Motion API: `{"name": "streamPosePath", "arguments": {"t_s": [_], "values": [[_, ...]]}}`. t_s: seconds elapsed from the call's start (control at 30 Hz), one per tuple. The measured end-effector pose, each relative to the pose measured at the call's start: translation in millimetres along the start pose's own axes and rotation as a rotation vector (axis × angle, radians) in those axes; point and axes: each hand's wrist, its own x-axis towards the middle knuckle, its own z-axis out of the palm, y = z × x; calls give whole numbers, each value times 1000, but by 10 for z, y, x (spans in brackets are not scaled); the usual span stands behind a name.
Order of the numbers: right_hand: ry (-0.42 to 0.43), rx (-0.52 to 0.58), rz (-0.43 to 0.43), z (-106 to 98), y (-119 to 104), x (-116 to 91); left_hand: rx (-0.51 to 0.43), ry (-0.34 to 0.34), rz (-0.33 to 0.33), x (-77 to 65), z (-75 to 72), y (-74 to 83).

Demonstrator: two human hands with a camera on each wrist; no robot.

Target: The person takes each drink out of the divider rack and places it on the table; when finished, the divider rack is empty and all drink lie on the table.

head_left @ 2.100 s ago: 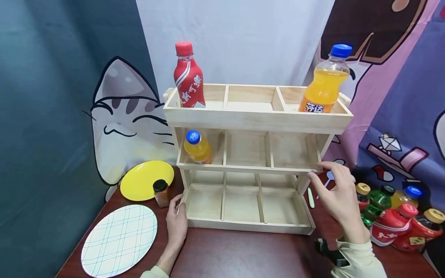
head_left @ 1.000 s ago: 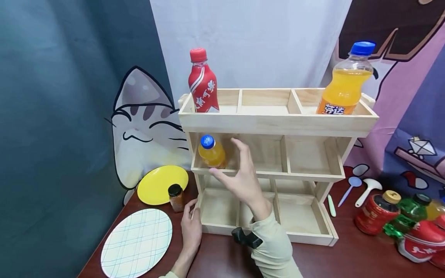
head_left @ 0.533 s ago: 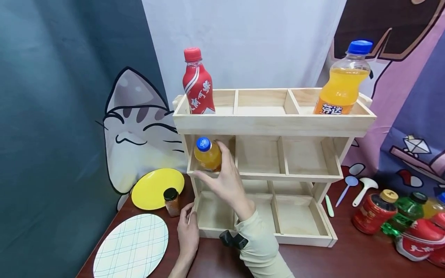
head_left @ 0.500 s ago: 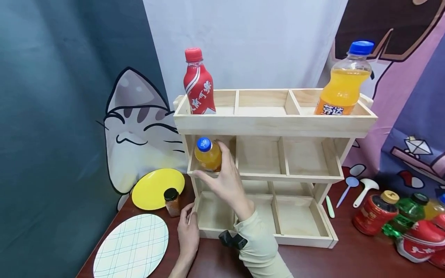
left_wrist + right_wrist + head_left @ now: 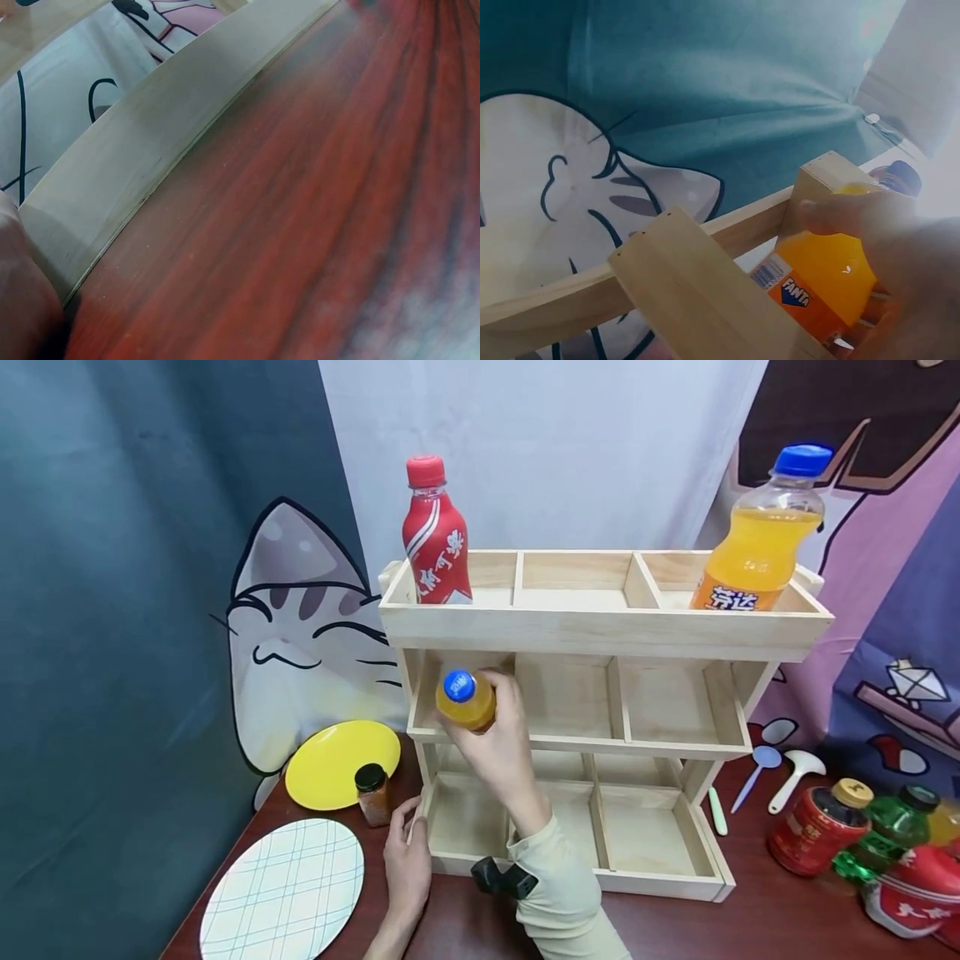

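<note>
My right hand [image 5: 498,747] grips a small Fanta bottle of orange soda [image 5: 467,700] with a blue cap, thumb on one side and fingers on the other. The bottle is at the left compartment of the middle tier of a wooden shelf [image 5: 600,633]. In the right wrist view the Fanta label [image 5: 799,294] faces the camera behind a wooden side piece. My left hand [image 5: 407,864] holds the shelf's lower left front corner. On the top tier stand a red-labelled bottle [image 5: 437,543] at left and a larger orange soda bottle [image 5: 761,547] at right.
Left of the shelf are a yellow plate [image 5: 322,768], a black-lidded jar [image 5: 372,795] and a checked white plate [image 5: 285,889]. At right lie a blue spoon [image 5: 756,772], a white utensil [image 5: 795,777] and a green-handled item [image 5: 717,810], beside several bottles, including a red-labelled one [image 5: 817,831].
My right hand has come from the shelf's right side to the Fanta bottle and closed round it. The bottle has shifted slightly right and toward me. My left hand stays at the corner.
</note>
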Motion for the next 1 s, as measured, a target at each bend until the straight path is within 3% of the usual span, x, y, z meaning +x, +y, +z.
{"name": "streamPosePath", "arguments": {"t_s": [0.2,0.47,0.6,0.73,1.0], "values": [[-45,159,51,-99,-158,-45,20,15,4,53,34,-200],[-80,264,81,-218,-303,-50,20,21,40,67,22,-187],[-92,290,100,-259,-310,-42,30,12,16,56,15,-193],[-99,286,63,-297,-319,-34,34,14,4,53,11,-198],[-15,291,31,-371,-449,-25,32,9,15,59,26,-193]]}}
